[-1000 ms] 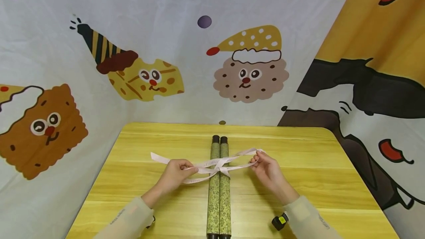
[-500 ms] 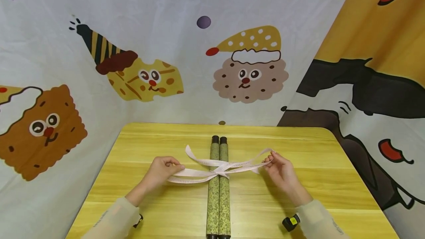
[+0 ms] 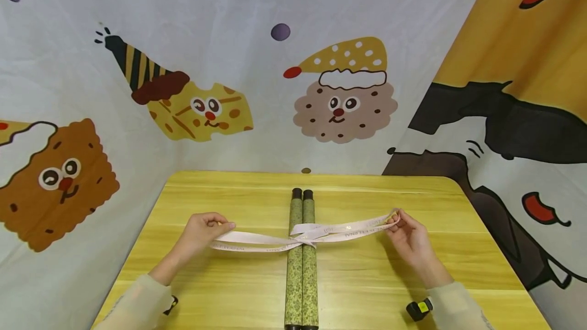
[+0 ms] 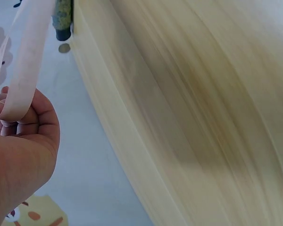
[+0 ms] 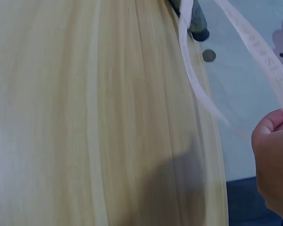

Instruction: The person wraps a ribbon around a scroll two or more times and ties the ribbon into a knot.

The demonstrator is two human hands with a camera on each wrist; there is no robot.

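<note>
Two green patterned scrolls with dark end knobs lie side by side on the table, pointing away from me. A pale pink printed ribbon crosses over them and meets in a knot at their middle. My left hand pinches the ribbon's left loop, out to the left of the scrolls. On the other side, my right hand pinches the right loop between thumb and fingers. The left wrist view shows the ribbon bending round inside the fingers. A short ribbon tail lies over the scrolls.
The wooden table has rounded far corners. Behind it hangs a white cloth printed with cartoon food figures. A small black device with a yellow label is at the right sleeve's cuff.
My hands have moved apart, left hand leftward and right hand rightward. Both loops have stretched longer, the knot looks smaller, and the free tail on the left has drawn in to the scrolls.
</note>
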